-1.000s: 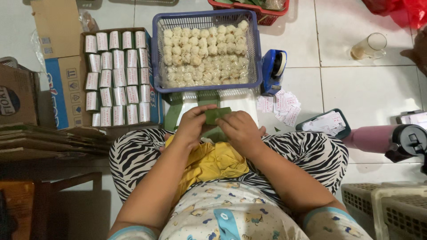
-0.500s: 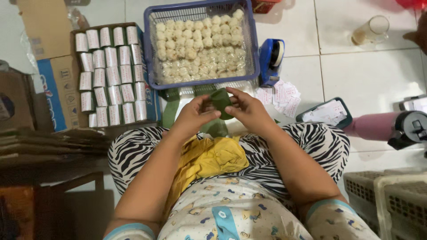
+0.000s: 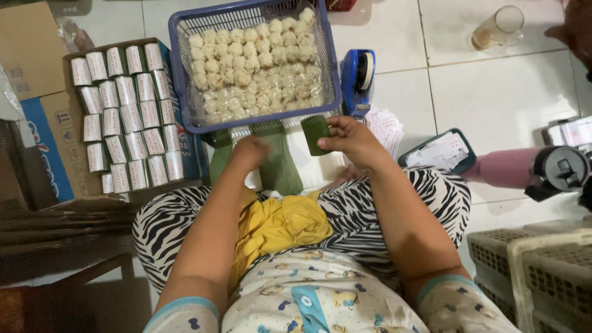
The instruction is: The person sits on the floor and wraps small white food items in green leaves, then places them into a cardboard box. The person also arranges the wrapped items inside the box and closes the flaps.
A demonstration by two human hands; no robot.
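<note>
- While the right hand [image 3: 353, 139] pinches a green leaf-wrapped parcel [image 3: 315, 134] above the lap, the left hand [image 3: 250, 153] rests loosely curled on the green leaf strips [image 3: 279, 161].
- Labelled parcels fill much of the cardboard box [image 3: 184, 151]; judging by that, many are done.
- Unwrapped white pieces still crowd the blue basket [image 3: 177, 80].

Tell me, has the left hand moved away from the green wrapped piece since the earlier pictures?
Yes. The left hand has let go of the green wrapped piece and dropped toward the green leaf strips below the blue basket; the right hand alone holds the piece.
</note>
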